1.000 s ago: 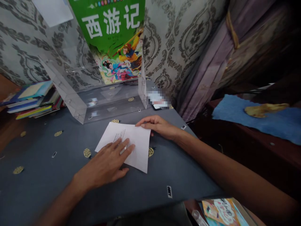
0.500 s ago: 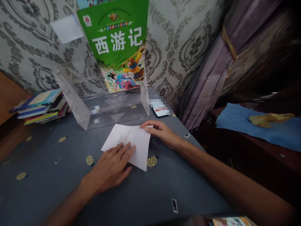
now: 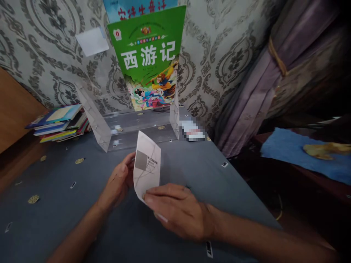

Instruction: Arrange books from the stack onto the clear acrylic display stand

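Observation:
A small folded white paper leaflet (image 3: 148, 164) stands tilted up above the table, with a grey block and small print on its visible face. My right hand (image 3: 181, 210) pinches its lower edge between thumb and fingers. Curled at the leaflet's left side is my left hand (image 3: 117, 180), its fingertips going behind the paper, where they are partly hidden. Just beyond the leaflet is a clear acrylic stand (image 3: 131, 140), and a green picture book (image 3: 150, 62) with Chinese characters stands upright at its back.
A pile of books (image 3: 60, 122) lies at the left rear. To the right of the stand is a phone-like flat object (image 3: 193, 131), partly blurred out. A blue book (image 3: 137, 11) shows behind the green one. A blue cloth (image 3: 285, 153) lies beyond the table's right edge.
The leaflet has come up from lying flat on the table and now shows another face. My right hand has moved from its far corner to its near edge; my left hand has gone to its left side.

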{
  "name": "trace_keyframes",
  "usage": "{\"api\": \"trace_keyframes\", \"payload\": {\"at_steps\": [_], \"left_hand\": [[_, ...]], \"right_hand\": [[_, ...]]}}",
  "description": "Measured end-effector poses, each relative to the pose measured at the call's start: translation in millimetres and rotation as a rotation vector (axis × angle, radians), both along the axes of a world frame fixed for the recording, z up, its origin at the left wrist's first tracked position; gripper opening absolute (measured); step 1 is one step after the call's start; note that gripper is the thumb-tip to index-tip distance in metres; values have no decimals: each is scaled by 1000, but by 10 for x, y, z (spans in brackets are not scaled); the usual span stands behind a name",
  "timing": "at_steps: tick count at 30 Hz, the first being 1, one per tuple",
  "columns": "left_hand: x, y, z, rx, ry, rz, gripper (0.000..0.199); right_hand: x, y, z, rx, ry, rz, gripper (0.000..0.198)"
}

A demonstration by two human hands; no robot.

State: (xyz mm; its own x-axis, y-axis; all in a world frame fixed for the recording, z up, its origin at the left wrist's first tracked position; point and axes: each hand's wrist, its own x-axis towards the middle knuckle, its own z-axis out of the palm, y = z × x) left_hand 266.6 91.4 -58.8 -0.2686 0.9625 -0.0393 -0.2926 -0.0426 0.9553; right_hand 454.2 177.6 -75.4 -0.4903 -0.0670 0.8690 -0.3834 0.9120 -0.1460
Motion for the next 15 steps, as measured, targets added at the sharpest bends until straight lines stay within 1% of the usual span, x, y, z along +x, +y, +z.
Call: {"api": "trace_keyframes", "payload": {"at_steps": [3, 7, 12, 15], "left_hand": [[37, -22, 66, -24, -45, 10, 72], [3, -1, 68, -153, -51, 45, 57], [-29, 77, -55, -223, -46, -28, 52], [-13, 108, -174, -267, -3, -19, 56]], "right_hand": [[-17, -39, 17, 72, -33, 49, 32], [-43, -62, -1, 102, -201, 31, 30], [-107, -30, -145, 162, -425, 62, 29], [-140, 11, -214, 168, -539, 126, 27]]}}
